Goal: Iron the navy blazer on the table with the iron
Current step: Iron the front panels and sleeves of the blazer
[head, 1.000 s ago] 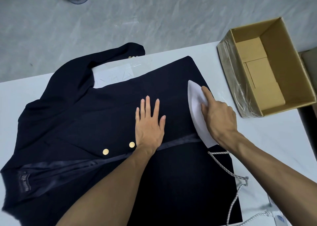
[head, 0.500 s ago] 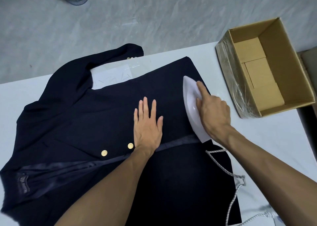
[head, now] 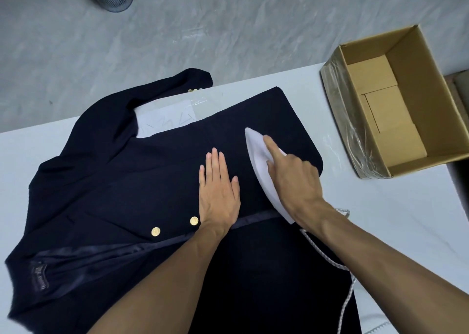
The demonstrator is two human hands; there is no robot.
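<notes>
Spreading across the white table [head: 380, 219], the navy blazer [head: 127, 181] lies open, a cardboard box [head: 418, 80] at the table's right. The left hand [head: 219, 194] presses flat on the cloth, fingers straight and close together; just beside it the right hand [head: 294, 179] grips the iron [head: 256, 153] on the blazer, forefinger stretched along its top.
</notes>
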